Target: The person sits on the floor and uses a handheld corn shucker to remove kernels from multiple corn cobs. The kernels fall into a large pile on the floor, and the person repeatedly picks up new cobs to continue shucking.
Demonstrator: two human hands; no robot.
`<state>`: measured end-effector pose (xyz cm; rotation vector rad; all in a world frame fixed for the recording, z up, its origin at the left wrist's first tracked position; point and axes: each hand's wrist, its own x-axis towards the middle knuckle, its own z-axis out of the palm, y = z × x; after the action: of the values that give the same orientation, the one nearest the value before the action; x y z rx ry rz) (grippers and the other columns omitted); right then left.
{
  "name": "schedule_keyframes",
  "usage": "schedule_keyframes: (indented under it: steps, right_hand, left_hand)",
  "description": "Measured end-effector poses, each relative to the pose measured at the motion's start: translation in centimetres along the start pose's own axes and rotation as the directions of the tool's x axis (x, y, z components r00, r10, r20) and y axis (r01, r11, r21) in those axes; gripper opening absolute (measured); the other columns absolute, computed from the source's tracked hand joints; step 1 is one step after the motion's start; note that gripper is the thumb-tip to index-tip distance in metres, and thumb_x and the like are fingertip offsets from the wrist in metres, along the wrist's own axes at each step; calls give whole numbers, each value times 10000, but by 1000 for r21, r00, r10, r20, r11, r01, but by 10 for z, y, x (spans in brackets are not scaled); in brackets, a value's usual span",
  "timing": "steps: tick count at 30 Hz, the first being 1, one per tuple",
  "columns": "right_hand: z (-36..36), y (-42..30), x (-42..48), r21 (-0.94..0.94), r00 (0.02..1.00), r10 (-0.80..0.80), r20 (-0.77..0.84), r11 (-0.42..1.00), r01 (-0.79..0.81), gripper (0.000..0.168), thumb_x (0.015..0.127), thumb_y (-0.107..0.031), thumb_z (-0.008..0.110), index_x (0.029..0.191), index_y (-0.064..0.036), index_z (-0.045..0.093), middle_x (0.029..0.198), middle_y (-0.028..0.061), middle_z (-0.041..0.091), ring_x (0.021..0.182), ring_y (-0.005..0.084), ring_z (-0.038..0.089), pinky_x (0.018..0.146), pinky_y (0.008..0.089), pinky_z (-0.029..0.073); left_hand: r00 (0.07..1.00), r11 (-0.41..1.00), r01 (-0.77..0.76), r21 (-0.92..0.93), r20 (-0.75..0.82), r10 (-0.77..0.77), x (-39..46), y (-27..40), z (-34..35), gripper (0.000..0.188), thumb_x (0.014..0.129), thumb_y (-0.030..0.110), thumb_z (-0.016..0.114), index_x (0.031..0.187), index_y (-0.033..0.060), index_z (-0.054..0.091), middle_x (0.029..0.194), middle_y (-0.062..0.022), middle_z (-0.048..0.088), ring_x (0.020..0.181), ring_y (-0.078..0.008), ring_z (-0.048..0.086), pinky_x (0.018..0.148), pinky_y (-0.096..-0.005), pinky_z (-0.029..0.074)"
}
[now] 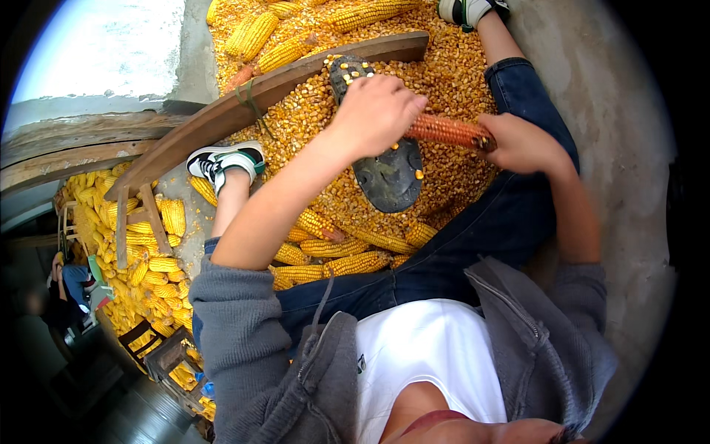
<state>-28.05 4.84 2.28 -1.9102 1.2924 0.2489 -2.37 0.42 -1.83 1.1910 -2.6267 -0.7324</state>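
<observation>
A reddish corn cob [446, 131], stripped of most of its kernels, spans the space between my two hands. My left hand [380, 114] is closed around its left end, above a dark rubber shoe sole [388, 180]. At the cob's other end, the fingers of my right hand [524, 141] grip it near the dark broken tip. Beneath both hands spreads a heap of loose yellow kernels [302, 119]. A few kernels lie on the sole, whose middle is hidden by my left hand.
A long wooden bench [222, 119] crosses the heap beyond the sole. Whole corn cobs [344, 261] lie by my legs, with others [252, 36] past the bench. More cobs [158, 283] are piled at left, near a wooden chair [175, 361] and a seated person [61, 288]. Concrete floor [604, 139] stretches along the right.
</observation>
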Motion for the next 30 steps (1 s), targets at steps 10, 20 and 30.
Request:
schedule_keyframes:
  steps: [10,20,30]
  right_hand:
    - [86,54,77,264,963,258,-79,937,-230,421,760,-10,610,1178,32,576,963,196,668,852,290,650,754,379,504]
    - [-5,33,-1,682,900,9,436,649,-337,206,855,-48,653,1027,-58,539,505,-57,378,370,49,292,356,254,199]
    - [30,-11,10,745,904,-119,410,616,-257,201,861,-46,666,985,-71,509,532,-45,416,388,51,354,362,253,245]
  left_hand:
    - [959,909,-94,406,283,-27,83,-47,33,611,1050,457,227,1100,76,702,1181,-82,674,1239,-272,535,1135,-504,291]
    - [936,432,287,-855,346,64,13,-13,-52,734,1009,625,248,1299,32,571,1048,-111,684,868,-175,655,761,-309,515]
    - [926,932,-100,-347,-376,-40,-46,-4,-33,409,1026,414,436,983,52,622,725,-64,634,605,-165,578,585,-303,461]
